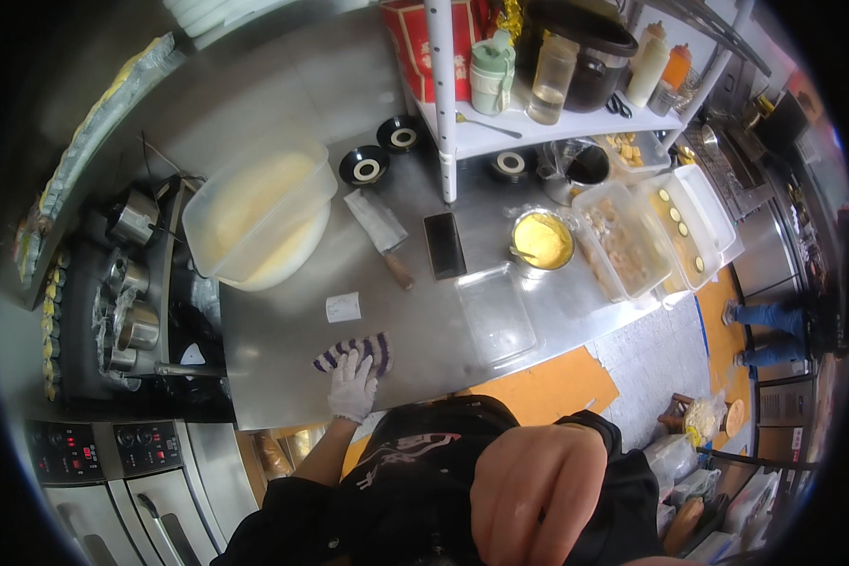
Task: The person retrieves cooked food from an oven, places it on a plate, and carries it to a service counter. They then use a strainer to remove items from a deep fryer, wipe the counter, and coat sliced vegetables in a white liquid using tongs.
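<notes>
In a white glove, my left hand (352, 393) holds a purple-and-white striped cloth (378, 348) down against the stainless steel table (276, 339), near its front edge. My bare right hand (538, 495) is raised close to the camera, in front of my dark shirt. Its fingers lie together, and whether anything is inside them is hidden. Beyond the cloth lie a small printed paper slip (344, 308), a cleaver (378, 226) with a wooden handle and a dark phone (444, 245). A clear rectangular plastic lid or tray (497, 315) lies to the right.
A large translucent tub (255, 205) stands at the left. To the right are a metal bowl of yellow mixture (542, 242) and plastic food containers (626, 240). A white shelf (559, 132) overhangs the back. Another person's legs (771, 332) show far right.
</notes>
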A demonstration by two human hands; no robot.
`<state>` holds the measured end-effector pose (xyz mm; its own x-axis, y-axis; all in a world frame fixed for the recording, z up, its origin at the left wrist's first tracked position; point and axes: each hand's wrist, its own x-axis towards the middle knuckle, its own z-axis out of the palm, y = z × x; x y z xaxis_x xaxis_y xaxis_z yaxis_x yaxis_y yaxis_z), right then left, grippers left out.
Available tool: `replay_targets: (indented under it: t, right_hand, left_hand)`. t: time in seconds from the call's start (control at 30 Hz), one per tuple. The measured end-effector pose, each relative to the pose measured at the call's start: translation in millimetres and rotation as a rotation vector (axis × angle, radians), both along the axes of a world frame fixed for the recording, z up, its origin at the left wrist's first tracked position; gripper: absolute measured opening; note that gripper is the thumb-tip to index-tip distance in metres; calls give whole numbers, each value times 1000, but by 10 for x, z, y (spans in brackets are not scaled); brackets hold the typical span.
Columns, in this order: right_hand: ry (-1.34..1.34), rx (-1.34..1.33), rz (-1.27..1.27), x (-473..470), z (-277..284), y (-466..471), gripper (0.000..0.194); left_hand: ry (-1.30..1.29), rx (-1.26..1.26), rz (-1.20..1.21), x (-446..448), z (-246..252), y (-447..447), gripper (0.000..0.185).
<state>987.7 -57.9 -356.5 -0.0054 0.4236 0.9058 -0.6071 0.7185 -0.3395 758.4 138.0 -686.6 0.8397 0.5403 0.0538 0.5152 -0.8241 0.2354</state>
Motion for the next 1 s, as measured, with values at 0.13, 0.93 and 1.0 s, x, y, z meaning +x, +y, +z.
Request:
replay_targets:
  t: [0.13, 0.93, 1.0]
  right_hand:
    - [38, -404, -274, -24, -184, -33, 15]
    - [239, -1609, -452, -296, -2033, -57, 22]
    - [247, -1690, -452, -314, -2056, -64, 24]
  left_hand:
    - [9, 57, 10, -74, 13, 56, 48]
    - [-365, -666, 416, -579, 680, 811, 34]
    - [-420, -427, 317, -667, 774, 1169, 36]
